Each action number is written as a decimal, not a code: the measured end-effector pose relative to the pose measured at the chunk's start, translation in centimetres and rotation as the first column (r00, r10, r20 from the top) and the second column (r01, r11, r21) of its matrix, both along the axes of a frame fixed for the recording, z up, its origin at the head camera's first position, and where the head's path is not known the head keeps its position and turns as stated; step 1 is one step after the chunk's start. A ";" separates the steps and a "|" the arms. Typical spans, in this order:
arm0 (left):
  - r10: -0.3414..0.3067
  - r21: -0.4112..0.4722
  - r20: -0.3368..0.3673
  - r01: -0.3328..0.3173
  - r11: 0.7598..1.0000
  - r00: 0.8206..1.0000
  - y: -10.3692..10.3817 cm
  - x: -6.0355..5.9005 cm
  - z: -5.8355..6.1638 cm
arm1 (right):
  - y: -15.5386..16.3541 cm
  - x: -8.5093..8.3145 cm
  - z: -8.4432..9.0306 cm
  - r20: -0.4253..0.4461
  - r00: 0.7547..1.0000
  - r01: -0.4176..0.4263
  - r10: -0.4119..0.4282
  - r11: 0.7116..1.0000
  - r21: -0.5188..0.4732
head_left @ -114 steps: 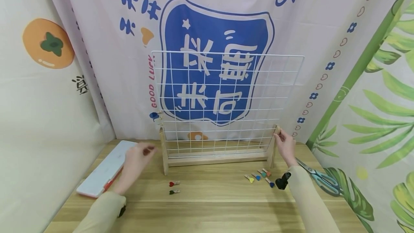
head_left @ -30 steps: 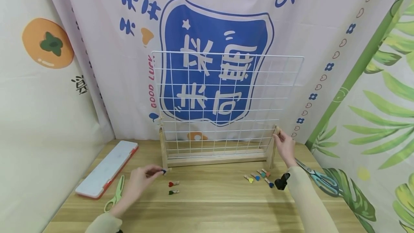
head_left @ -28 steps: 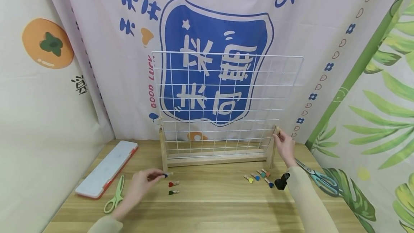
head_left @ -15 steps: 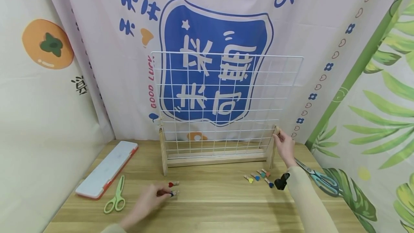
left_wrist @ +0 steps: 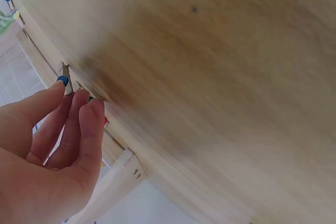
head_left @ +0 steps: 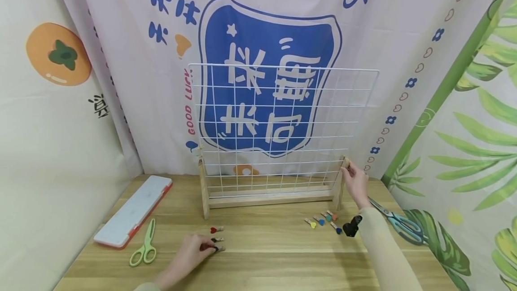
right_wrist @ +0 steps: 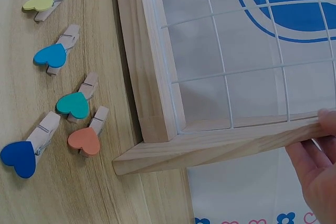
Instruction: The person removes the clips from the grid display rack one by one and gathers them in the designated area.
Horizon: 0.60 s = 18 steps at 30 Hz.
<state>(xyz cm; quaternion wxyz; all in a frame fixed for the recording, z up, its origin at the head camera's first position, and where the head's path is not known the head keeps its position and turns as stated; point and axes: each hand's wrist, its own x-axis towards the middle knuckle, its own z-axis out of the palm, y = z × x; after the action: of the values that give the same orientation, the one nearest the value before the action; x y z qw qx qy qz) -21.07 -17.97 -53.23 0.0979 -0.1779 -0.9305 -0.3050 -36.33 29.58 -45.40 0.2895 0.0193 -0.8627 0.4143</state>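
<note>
Left hand (head_left: 189, 255) has been brought nearer along the counter (head_left: 262, 255); a blue-heart clip (head_left: 218, 249) is pinched beside two other clips, before the grid stand (head_left: 282, 134). Stand's right post is gripped by right hand (head_left: 356, 182).

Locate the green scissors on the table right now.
In the head view the green scissors lie flat on the table's left part, just in front of the white case and left of the left hand.

Tiny wooden clip (head_left: 219, 249) with a blue heart lies flat under two more; white wire grid (head_left: 282, 125) stands upright in its wooden frame.
</note>
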 end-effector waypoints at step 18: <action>0.024 0.006 0.033 -0.025 1.000 0.999 -0.4 -0.2 0.6 | 0.0 0.0 0.1 0.068 0.998 0.011 -0.010 1.000 -0.007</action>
<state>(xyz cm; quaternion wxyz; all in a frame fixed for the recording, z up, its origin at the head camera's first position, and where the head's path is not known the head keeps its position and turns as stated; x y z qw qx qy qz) -21.25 -18.34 -52.60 0.0868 -0.1610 -0.9330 -0.3098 -36.29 29.61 -45.27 0.2619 -0.0005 -0.8705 0.4166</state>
